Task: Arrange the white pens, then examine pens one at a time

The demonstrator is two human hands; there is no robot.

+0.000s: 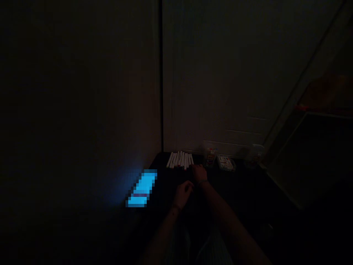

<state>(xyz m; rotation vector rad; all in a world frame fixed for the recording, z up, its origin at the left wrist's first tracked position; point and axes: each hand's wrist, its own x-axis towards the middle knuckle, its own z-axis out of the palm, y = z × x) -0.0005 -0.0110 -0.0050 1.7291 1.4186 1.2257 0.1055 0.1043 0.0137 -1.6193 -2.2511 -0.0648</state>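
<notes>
Several white markers (180, 160) lie side by side in a row at the back of the dark table. My right hand (199, 173) is at the right end of this row, its fingertips close to the lower ends of the last markers. Its fingers are too dark to show whether they grip one. Nearer to me, my left hand (184, 193) is curled above the table, thumb and fingers drawn together. Whether something small is inside it is hidden by the dark.
A brightly lit blurred screen (142, 188) glows blue at the table's left side, by the wall. Behind my right hand stand a clear container with a dark label (210, 157), a patterned box (226, 162) and another clear container (256, 156). A wall (206, 92) rises behind the table (237, 195).
</notes>
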